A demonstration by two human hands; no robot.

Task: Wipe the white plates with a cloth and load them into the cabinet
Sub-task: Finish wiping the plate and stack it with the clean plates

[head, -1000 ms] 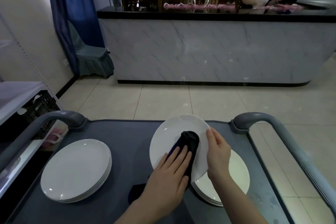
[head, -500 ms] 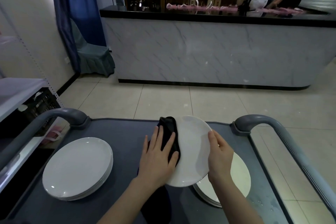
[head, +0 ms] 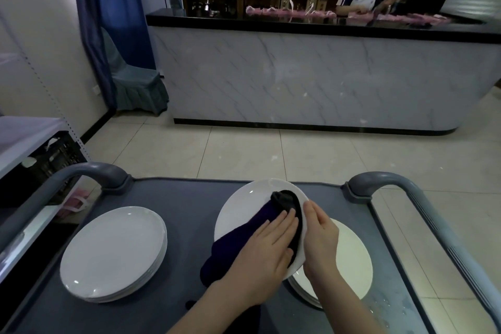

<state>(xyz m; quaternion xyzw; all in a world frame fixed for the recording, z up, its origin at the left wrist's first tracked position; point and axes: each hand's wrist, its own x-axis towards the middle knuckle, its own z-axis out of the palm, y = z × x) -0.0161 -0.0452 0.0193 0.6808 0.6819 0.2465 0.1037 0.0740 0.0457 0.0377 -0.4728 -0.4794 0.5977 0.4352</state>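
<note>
Left hand [head: 260, 260] is lying flat, fingers straight and together, pressing the dark cloth [head: 235, 241] against the face of the plate [head: 244, 211]. Right hand [head: 320, 241] is gripping that plate by its right rim; the fingers behind it are hidden, so I can't tell exactly how they're wrapping. The plate is being held tilted, face toward the camera, over the middle of the cart top [head: 184, 198], its lower edge hanging above the right stack [head: 349, 260] near the cart's right edge. The left stack [head: 113, 252] is sitting flat toward the left edge, well apart from the hands. I'm not seeing anything I can call the cabinet for sure. Handling call: the plate is looking like glazed ceramic, so I'm treating it as stiff, fairly heavy for a one-hand hold, chip-prone and slick. Water droplets [head: 385, 306] are showing near the cart's near right corner, so the right stack is likely wet too. The cloth is soft and draping, hanging off the lower rim, giving the left hand friction but no support. I'm thinking the rim is the right place to grip, thumb in front and fingers behind, with the wiping push being backed by that hand. Main risk is the plate slipping down onto the stack below.
</note>
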